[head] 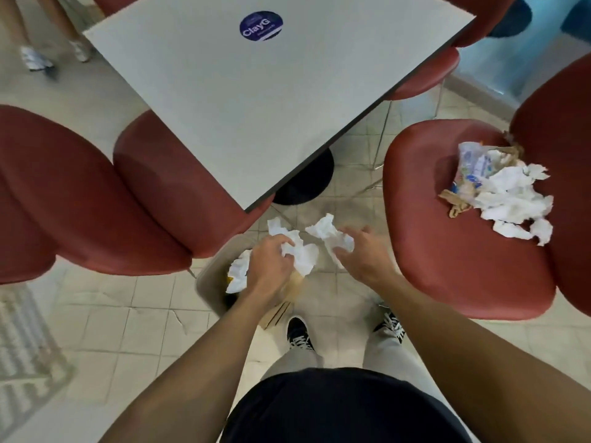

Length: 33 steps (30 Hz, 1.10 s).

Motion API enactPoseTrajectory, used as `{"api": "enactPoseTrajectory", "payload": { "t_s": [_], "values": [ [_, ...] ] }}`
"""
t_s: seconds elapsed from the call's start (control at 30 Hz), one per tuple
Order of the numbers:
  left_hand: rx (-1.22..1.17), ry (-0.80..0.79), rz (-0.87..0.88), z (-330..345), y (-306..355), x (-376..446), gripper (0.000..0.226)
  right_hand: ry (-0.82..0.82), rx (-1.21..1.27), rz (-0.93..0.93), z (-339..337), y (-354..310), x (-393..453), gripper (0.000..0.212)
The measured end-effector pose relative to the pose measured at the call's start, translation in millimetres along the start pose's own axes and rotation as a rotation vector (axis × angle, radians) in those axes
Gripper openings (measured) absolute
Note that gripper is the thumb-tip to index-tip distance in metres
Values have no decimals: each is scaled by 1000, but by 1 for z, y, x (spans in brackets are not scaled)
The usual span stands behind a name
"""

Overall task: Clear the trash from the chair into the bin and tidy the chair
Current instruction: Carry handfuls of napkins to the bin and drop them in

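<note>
Sticker text first: the round dark-blue sticker (261, 26) on the grey table (224, 100) reads "ClayG", with a smaller line under it that's too blurry to make out. The crumpled plastic wrapper (472, 164) on the chair has blue print on it too, but I can't read any of it.

Both arms reach forward and down from the bottom of the view, bare forearms, hands close together just past the table's near corner. The left hand (270, 263) is knuckles-up with its fingers curled tight around a crumpled white napkin (295, 247), held right over the beige bin (208, 279) on the floor. The right hand (361, 257) sits just beside it, fingers half spread and only loosely pinching a second white napkin wad (332, 236); that one hangs over the floor tiles rather than over the bin opening.

Inside the bin there's already some white paper (239, 276), and a brown paper bag (281, 302) leans at its near edge.

The red chair (447, 251) is off to the right, and the remaining trash pile (508, 196) sits toward the back of its seat: white tissues, the wrapper, bits of brown paper. Black sneakers (299, 335) stand on the tiles below.
</note>
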State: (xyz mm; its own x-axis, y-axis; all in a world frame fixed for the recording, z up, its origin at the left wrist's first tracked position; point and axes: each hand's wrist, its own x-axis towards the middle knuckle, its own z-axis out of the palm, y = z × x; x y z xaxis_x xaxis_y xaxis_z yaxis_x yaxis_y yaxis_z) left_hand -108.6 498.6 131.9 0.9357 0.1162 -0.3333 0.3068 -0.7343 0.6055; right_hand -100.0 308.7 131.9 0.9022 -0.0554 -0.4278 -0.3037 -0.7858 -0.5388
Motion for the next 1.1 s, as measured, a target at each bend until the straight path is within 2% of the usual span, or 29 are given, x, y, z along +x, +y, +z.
{"api": "enactPoseTrajectory", "payload": {
  "t_s": [0.33, 0.43, 0.57, 0.63, 0.87, 1.1],
  "values": [
    [-16, 122, -197, -42, -95, -16, 29, -136, -52, -127, 75, -80, -10, 56],
    [-26, 104, -222, -44, -117, -20, 30, -189, -50, -141, 90, -97, -12, 57],
    [-74, 36, -239, -40, -145, -26, 39, -284, -52, -160, 104, -111, -12, 72],
    [-81, 22, -248, -38, -152, -28, 44, -297, -75, -160, 108, -111, -12, 72],
    [-79, -42, -284, -30, -144, -23, 46, -254, -69, -126, 100, -92, -8, 59],
    [-5, -93, -146, -15, -102, -7, 44, -216, -60, -71, 72, -65, -1, 60]
  ]
}}
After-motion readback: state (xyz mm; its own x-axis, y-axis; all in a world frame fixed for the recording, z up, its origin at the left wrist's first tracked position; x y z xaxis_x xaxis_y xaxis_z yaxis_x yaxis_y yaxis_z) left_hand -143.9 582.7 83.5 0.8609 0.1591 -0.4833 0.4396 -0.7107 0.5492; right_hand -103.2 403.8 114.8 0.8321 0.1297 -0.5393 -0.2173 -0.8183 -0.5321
